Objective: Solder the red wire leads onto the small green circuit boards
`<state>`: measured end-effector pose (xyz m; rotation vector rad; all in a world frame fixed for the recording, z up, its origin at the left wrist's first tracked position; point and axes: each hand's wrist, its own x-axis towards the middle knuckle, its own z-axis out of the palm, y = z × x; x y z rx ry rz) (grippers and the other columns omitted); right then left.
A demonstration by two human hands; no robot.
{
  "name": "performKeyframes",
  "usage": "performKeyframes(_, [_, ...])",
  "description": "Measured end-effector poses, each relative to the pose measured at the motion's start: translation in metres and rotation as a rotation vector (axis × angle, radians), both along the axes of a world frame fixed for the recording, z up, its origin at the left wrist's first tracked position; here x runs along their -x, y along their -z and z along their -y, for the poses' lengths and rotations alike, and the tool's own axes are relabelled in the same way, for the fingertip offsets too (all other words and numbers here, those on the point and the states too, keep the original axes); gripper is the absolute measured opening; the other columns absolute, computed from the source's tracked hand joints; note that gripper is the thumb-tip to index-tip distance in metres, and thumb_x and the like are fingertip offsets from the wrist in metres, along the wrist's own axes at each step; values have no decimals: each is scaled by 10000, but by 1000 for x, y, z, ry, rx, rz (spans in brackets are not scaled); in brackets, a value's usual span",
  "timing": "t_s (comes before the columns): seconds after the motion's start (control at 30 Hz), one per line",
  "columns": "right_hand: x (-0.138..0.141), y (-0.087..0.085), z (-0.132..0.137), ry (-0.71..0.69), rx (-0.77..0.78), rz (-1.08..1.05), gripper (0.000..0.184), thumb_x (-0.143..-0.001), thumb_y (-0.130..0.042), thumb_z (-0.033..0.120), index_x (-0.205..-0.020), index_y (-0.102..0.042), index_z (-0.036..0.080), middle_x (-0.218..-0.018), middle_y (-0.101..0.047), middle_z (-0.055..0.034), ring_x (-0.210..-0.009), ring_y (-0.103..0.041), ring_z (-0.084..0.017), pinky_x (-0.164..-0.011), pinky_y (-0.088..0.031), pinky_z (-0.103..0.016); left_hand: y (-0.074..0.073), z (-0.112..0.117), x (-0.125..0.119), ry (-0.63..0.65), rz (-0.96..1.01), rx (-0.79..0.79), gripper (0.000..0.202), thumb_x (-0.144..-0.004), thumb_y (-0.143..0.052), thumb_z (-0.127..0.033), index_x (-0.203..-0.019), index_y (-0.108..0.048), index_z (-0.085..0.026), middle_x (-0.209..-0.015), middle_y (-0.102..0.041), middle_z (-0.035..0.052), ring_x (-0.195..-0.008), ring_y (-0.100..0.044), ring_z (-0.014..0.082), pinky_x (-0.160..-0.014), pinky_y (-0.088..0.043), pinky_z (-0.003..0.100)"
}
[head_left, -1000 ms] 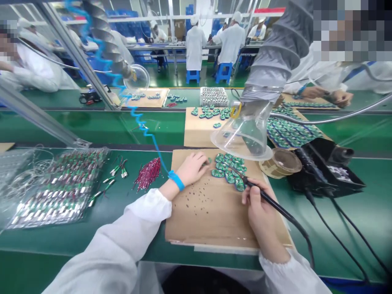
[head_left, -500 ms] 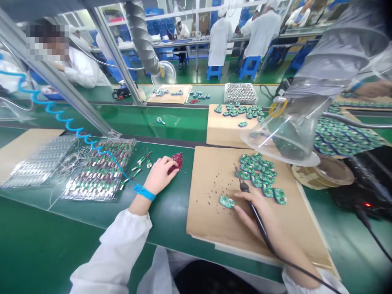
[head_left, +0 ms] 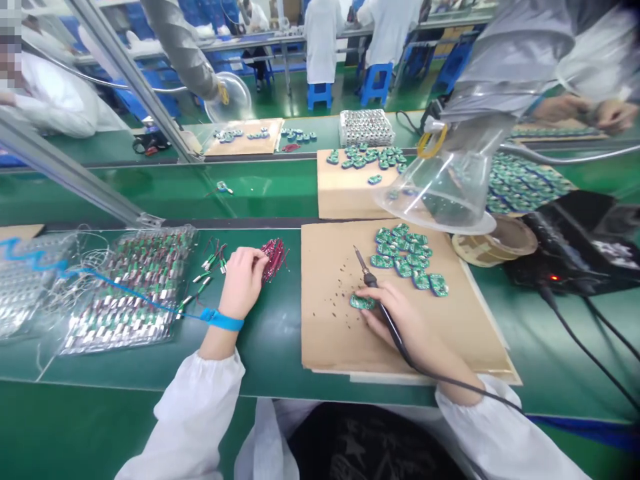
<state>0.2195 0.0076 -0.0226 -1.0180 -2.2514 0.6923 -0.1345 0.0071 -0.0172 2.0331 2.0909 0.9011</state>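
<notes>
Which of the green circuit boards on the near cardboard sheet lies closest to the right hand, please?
The lone board touched by the right hand, which holds the soldering iron; the other boards sit clustered farther up the cardboard sheet.

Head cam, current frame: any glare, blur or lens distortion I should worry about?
Head view: centre is sharp, the right hand gripping the black soldering iron and the small green circuit boards on the brown cardboard sheet read clearly; head view, edges: fisheye stretch, the top right corner smears; head view: the clear plastic fume hood catches reflections; lighting even, shadows soft.
</notes>
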Motion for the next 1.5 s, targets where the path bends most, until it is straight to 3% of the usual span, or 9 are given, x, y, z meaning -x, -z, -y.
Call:
performKeyframes(0.1, [1, -1, 1, 8, 17, -13, 360, -965, -586, 177, -1313, -571, 270, -1153, -610, -105, -1009, -662, -256, -893, -557, -427, -7, 8, -33, 79, 185, 112, 160, -1072, -420, -319, -1084, -543, -217, -867, -695, 5, -759, -657, 168, -787, -513, 297])
performKeyframes(0.23, [1, 1, 2, 3, 16, -22, 367, -983, -561, 185, -1336, -575, 286, -1165, -616, -99, -1037, -666, -259, -915, -560, -436, -9, 20, -93, 371, 360, 318, 206, -1050, -489, -256, -1252, -523, -239, -859, -742, -40, -703, -682, 129, -767, -525, 248])
performKeyframes(0.3, [1, 1, 3, -8, 18, -27, 382, -986, -554, 185, -1355, -563, 283, -1165, -614, -100, -1044, -663, -260, -912, -562, -431, -8, 24, -116, 471, 360, 366, 134, -1052, -499, -262, -1156, -580, -241, -863, -746, -39, -704, -689, 125, -759, -524, 241])
performKeyframes(0.4, [-1, -1, 3, -12, 32, -25, 400, -990, -531, 163, -1371, -554, 281, -1144, -606, -96, -1042, -655, -256, -915, -559, -428, -6, 26, -134, 486, 312, 345, 113, -1056, -509, -269, -1007, -602, -226, -838, -737, -32, -713, -689, 135, -737, -508, 242])
performKeyframes(0.63, [-4, -4, 3, -18, 51, -65, 513, -946, -512, 54, -1399, -525, 296, -1260, -597, -100, -1195, -608, -270, -1039, -507, -479, -2, 23, -134, 405, 167, 248, 182, -1064, -500, -334, -962, -588, -212, -883, -726, 13, -808, -694, 182, -728, -474, 273])
performKeyframes(0.77, [-3, -4, 2, -46, 61, -35, 515, -933, -552, 71, -1394, -534, 300, -1161, -622, -89, -1101, -635, -273, -973, -544, -473, -3, 25, -134, 415, 184, 278, 189, -1065, -491, -343, -957, -578, -214, -830, -704, 3, -773, -681, 177, -705, -462, 274])
performKeyframes(1.0, [2, -1, 4, 50, 67, -23, 456, -942, -675, 283, -1378, -542, 279, -1142, -578, -100, -891, -666, -241, -828, -591, -429, -5, 26, -135, 403, 292, 330, 153, -1079, -410, -254, -973, -516, -221, -782, -659, -21, -747, -652, 158, -725, -466, 273])
performKeyframes(1.23, [-2, -1, 6, 5, 97, -21, 522, -926, -632, 186, -1422, -517, 298, -1118, -590, -85, -856, -680, -224, -803, -602, -407, -2, 26, -135, 456, 223, 300, 148, -1072, -451, -303, -1002, -555, -225, -824, -682, -5, -813, -663, 180, -762, -473, 296])
performKeyframes(1.5, [-12, -1, 5, 86, 67, -239, 330, -971, -584, 216, -1294, -587, 281, -1058, -706, -70, -939, -716, -226, -873, -593, -405, -4, 27, -133, 416, 197, 300, 190, -1042, -509, -352, -942, -603, -220, -789, -658, -1, -728, -611, 168, -681, -446, 288])
